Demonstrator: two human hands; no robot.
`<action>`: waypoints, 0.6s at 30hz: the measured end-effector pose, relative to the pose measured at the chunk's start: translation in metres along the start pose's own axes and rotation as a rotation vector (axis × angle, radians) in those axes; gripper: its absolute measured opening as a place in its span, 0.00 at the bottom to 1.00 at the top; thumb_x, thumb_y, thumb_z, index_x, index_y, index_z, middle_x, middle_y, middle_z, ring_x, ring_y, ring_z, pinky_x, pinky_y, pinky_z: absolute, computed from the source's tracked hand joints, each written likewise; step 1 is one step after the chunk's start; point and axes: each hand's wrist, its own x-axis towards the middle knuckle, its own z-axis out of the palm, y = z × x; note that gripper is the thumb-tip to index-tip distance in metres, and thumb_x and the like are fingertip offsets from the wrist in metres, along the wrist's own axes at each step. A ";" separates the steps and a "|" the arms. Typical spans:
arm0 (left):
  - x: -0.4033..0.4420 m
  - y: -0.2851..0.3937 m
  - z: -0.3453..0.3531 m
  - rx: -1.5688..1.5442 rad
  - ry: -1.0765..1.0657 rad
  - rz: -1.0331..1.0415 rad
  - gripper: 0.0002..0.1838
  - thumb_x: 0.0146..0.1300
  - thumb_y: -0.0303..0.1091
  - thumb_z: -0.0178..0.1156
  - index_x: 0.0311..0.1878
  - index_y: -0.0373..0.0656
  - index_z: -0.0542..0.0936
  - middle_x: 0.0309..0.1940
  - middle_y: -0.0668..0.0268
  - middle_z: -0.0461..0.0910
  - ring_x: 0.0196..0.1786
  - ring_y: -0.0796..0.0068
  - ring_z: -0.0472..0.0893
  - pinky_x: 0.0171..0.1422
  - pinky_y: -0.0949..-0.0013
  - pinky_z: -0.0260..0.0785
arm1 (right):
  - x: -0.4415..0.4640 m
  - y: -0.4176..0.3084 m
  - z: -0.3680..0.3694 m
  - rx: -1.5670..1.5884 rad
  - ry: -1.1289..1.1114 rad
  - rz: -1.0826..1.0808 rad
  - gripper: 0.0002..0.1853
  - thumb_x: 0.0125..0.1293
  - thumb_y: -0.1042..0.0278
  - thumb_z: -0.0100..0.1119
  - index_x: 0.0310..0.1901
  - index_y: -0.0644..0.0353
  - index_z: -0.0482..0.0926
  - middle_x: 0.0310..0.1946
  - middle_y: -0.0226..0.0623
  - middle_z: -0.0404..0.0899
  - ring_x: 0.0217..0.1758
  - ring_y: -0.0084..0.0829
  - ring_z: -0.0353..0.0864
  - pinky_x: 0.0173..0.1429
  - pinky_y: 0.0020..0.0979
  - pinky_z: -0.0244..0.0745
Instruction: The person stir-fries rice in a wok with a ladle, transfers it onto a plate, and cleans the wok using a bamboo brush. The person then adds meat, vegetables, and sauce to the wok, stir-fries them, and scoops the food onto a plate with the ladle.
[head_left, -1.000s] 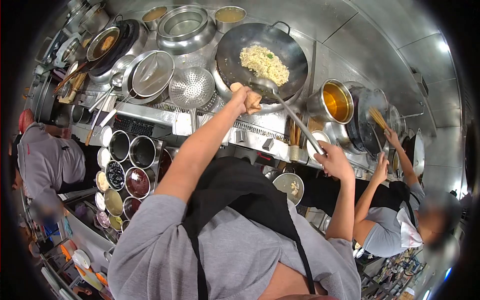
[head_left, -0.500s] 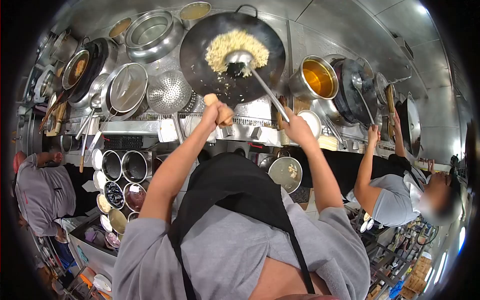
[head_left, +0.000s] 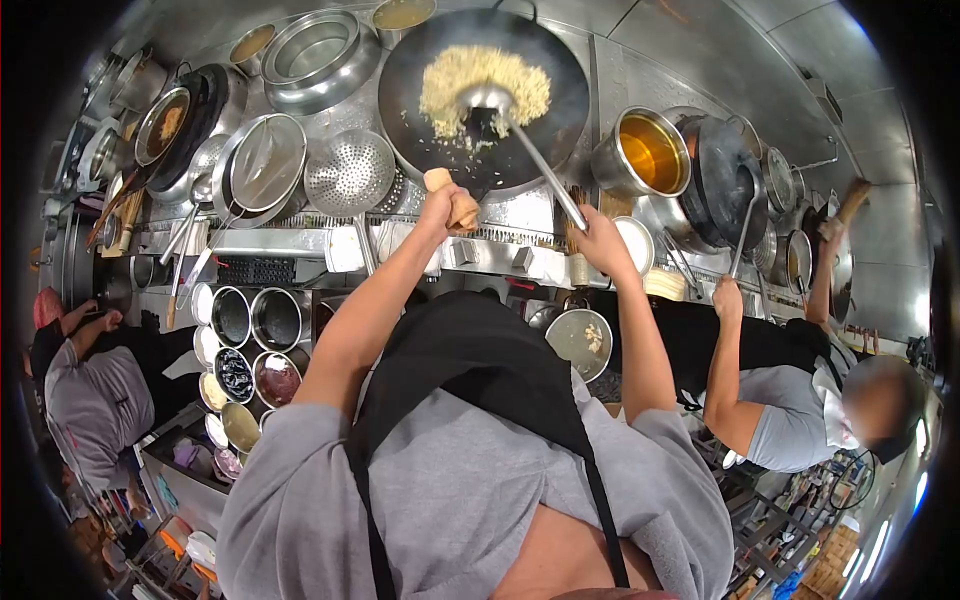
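Wok [head_left: 557, 100] as landmark: rice [head_left: 447, 72] inside. Left hand [head_left: 445, 207] just beside near rim, grip closed around folded cloth [head_left: 463, 213], presumably against heat. Right hand [head_left: 605, 246] outside near-right rim, grip closed on ladle [head_left: 541, 165], long handle apparently for reach.

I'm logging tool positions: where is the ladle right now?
In the head view, at upper centre, the ladle slants from the right hand up and leftward into the wok, its bowl among the rice.
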 end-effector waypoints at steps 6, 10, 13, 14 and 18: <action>-0.016 -0.021 -0.013 -0.215 -0.129 -0.165 0.08 0.69 0.36 0.47 0.37 0.42 0.70 0.28 0.58 0.75 0.26 0.62 0.77 0.26 0.52 0.74 | -0.051 -0.029 -0.021 0.859 -0.120 0.419 0.08 0.64 0.75 0.59 0.43 0.59 0.74 0.21 0.27 0.73 0.15 0.19 0.71 0.18 0.24 0.64; -0.037 0.024 0.048 -0.076 -0.025 0.000 0.07 0.69 0.35 0.50 0.37 0.43 0.72 0.29 0.61 0.77 0.24 0.65 0.79 0.27 0.56 0.77 | -0.026 -0.045 -0.041 0.981 0.003 0.524 0.09 0.75 0.63 0.57 0.46 0.59 0.75 0.19 0.26 0.70 0.13 0.18 0.65 0.12 0.23 0.59; 0.002 0.028 0.044 -0.033 -0.034 0.042 0.08 0.70 0.36 0.53 0.43 0.41 0.74 0.32 0.59 0.80 0.31 0.64 0.85 0.33 0.58 0.82 | 0.025 -0.035 0.004 1.008 0.153 0.516 0.11 0.77 0.59 0.55 0.50 0.56 0.77 0.19 0.25 0.67 0.12 0.17 0.63 0.12 0.25 0.57; 0.009 0.028 0.042 -0.021 -0.050 0.049 0.09 0.70 0.37 0.54 0.44 0.41 0.74 0.32 0.59 0.80 0.32 0.64 0.85 0.33 0.59 0.83 | 0.040 -0.034 0.023 0.977 0.216 0.526 0.10 0.78 0.59 0.53 0.46 0.56 0.75 0.18 0.24 0.67 0.12 0.17 0.62 0.12 0.25 0.57; -0.007 0.041 0.012 0.089 -0.240 -0.113 0.22 0.71 0.54 0.58 0.47 0.41 0.75 0.35 0.59 0.82 0.31 0.64 0.85 0.35 0.61 0.83 | 0.055 -0.014 0.100 0.778 0.191 0.613 0.12 0.77 0.56 0.56 0.47 0.55 0.76 0.19 0.24 0.68 0.13 0.19 0.65 0.13 0.27 0.63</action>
